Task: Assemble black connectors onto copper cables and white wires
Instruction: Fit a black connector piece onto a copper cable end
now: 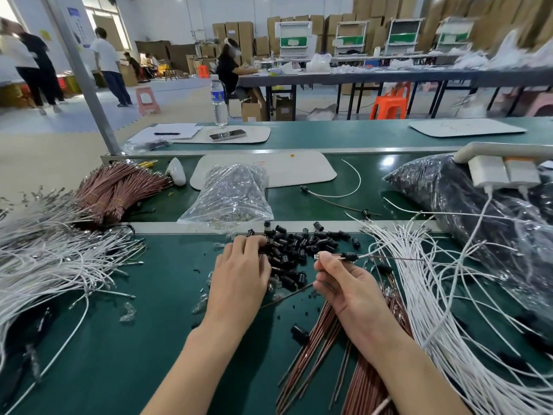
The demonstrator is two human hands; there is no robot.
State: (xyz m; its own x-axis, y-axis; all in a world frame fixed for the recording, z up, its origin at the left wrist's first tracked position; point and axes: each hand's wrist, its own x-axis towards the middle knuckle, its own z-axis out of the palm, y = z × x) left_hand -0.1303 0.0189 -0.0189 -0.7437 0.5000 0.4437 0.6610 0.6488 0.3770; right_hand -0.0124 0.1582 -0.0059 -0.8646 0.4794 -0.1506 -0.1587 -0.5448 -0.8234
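Observation:
A heap of loose black connectors [299,250] lies on the green mat in front of me. My left hand [239,274] lies palm down on the heap's left side, fingertips curled among the connectors; what they hold is hidden. My right hand [344,286] pinches a copper cable and white wire [330,257] with a black connector [349,256] threaded on them. More copper cables [326,348] lie under my right wrist. White wires [443,295] fan out at the right.
Another mass of white wires [45,259] covers the left. Bundled copper cables [119,187] lie at the back left. A clear bag of parts [230,193] and a big dark bag [478,211] sit behind. A power strip [505,166] hangs at right.

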